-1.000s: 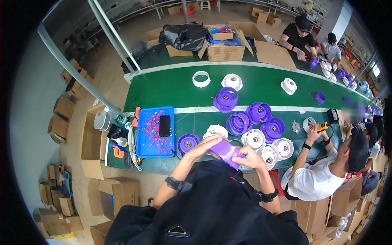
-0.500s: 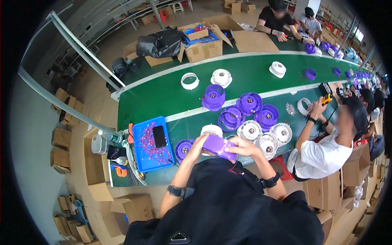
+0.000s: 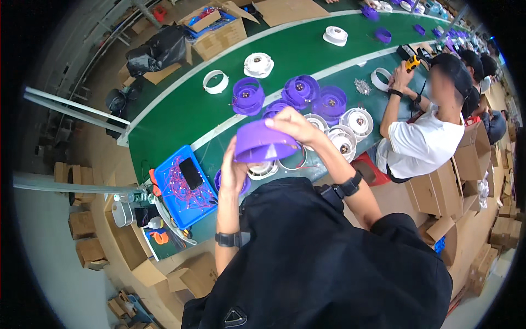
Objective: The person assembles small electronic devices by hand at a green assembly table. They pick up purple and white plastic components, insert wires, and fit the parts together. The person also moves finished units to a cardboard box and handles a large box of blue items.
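Observation:
A purple round plastic housing [image 3: 262,141], hollow with a broad curved wall, is raised above the near edge of the green bench, tilted so its open underside shows. My left hand [image 3: 233,169] is closed on its left side. My right hand [image 3: 297,127] grips the upper right rim, fingers over the top. Beneath and beside it on the bench lie a white housing [image 3: 263,170] and another purple housing [image 3: 241,183], both partly hidden. Further purple housings [image 3: 247,97] and white housings with metal centres [image 3: 356,123] stand just beyond my hands.
At left, a blue tray [image 3: 189,218] holds red wires [image 3: 178,183] and a black phone [image 3: 191,174]. Orange-handled scissors [image 3: 159,237] lie by the bench corner. A co-worker in white [image 3: 424,131] holds a yellow tool [image 3: 412,62] at right. A white ring [image 3: 216,81] sits farther back.
The view has swung to the right. The purple housing is turned and lifted, so its hollow underside now shows, and my right hand has shifted over its top.

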### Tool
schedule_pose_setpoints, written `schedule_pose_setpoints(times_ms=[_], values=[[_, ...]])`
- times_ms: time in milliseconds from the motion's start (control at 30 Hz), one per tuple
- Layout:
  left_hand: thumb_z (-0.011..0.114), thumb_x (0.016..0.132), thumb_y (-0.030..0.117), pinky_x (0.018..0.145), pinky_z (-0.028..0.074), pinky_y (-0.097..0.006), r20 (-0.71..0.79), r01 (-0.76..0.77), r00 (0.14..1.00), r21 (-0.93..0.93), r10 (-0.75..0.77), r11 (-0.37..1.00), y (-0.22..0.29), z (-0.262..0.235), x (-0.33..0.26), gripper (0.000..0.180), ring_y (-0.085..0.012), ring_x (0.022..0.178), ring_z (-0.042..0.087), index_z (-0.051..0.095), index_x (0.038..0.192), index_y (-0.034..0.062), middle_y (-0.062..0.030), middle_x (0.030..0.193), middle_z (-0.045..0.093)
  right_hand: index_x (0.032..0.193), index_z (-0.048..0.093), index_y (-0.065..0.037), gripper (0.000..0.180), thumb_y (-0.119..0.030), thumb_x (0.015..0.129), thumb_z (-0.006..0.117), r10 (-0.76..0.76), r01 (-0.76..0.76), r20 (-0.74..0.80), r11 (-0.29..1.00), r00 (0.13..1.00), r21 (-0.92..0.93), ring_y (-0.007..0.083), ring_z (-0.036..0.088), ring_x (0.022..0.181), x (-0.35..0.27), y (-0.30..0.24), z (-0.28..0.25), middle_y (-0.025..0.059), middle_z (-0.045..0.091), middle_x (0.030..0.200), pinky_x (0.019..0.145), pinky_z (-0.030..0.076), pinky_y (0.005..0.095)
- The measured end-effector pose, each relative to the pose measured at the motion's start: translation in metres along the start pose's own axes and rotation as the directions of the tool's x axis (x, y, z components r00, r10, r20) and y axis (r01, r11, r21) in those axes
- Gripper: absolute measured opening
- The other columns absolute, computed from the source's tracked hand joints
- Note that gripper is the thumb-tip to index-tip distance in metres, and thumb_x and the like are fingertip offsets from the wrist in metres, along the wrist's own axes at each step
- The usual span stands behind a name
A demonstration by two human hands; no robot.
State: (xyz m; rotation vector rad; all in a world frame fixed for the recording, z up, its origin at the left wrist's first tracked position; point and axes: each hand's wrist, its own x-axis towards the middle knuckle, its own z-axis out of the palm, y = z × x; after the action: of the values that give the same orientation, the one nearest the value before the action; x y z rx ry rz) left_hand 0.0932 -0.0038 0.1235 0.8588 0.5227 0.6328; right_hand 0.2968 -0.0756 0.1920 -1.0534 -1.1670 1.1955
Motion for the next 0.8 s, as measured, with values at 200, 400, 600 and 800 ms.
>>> schedule_pose_setpoints(times_ms=[200,400,600,800], values=[[0.038,0.095,0.042,0.071,0.055,-0.04,0.107,0.022,0.994,0.115,-0.034,0.993,0.044,0.001,0.028,0.048,-0.0232,0.102,0.06,0.045,0.127,0.0077,-0.0109,0.119,0.055,0.053,0.053,-0.008,0.042,-0.026,0.092,0.057,-0.133,0.132,-0.029,0.99,0.991,-0.052,-0.0007,0.035,0.047,0.031,-0.012,-0.004,-0.0097,0.044,0.051,0.042,0.025,0.0219],[0.036,0.096,0.041,0.08,0.054,-0.045,0.09,-0.076,0.994,0.114,0.066,0.99,0.071,0.018,0.047,0.047,-0.0256,0.106,0.057,0.046,0.126,0.0065,-0.0119,0.121,0.054,0.056,0.058,-0.007,0.043,-0.03,0.092,0.057,-0.136,0.148,0.072,0.969,0.988,-0.197,-0.0001,0.04,0.047,0.074,-0.041,-0.022,-0.0079,0.049,0.052,0.042,0.029,0.0197],[0.039,0.096,0.041,0.082,0.053,-0.047,0.054,-0.005,0.999,0.106,-0.001,0.994,0.065,-0.001,0.031,0.047,-0.0243,0.11,0.055,0.048,0.125,0.0056,-0.0111,0.12,0.054,0.06,0.061,0.0,0.042,-0.03,0.089,0.061,-0.141,0.145,0.037,0.945,0.989,-0.294,0.001,0.037,0.052,0.049,-0.025,0.004,-0.0073,0.046,0.052,0.044,0.031,0.0247],[0.038,0.094,0.046,0.094,0.043,-0.048,-0.052,-0.023,0.998,-0.017,0.022,1.0,0.051,-0.003,0.002,0.055,-0.0248,0.118,0.049,0.045,0.13,0.0058,-0.0115,0.127,0.05,0.063,0.061,0.004,0.037,-0.025,0.087,0.063,-0.147,0.178,0.112,0.914,0.983,-0.363,0.0016,0.038,0.052,0.049,-0.02,0.034,-0.0043,0.047,0.051,0.044,0.032,0.0247]])
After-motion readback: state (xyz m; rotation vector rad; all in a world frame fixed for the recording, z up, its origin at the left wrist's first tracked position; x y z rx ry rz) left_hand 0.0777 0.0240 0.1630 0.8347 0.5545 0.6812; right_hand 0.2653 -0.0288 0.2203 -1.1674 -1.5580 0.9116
